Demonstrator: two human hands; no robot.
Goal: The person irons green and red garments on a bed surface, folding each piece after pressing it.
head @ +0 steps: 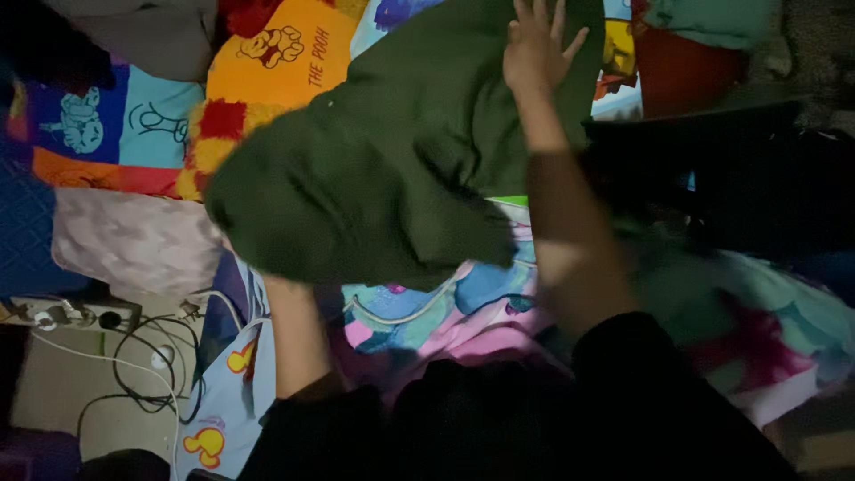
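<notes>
Dark green garment (383, 169) spread over the cartoon-print bedspread (267, 71) — soft, limp, likely light (best gripped at hem or edge). Right hand (534, 44) flat on top, fingers splayed, grasping nothing. Left hand hidden beneath the cloth — grip impossible to tell.
</notes>
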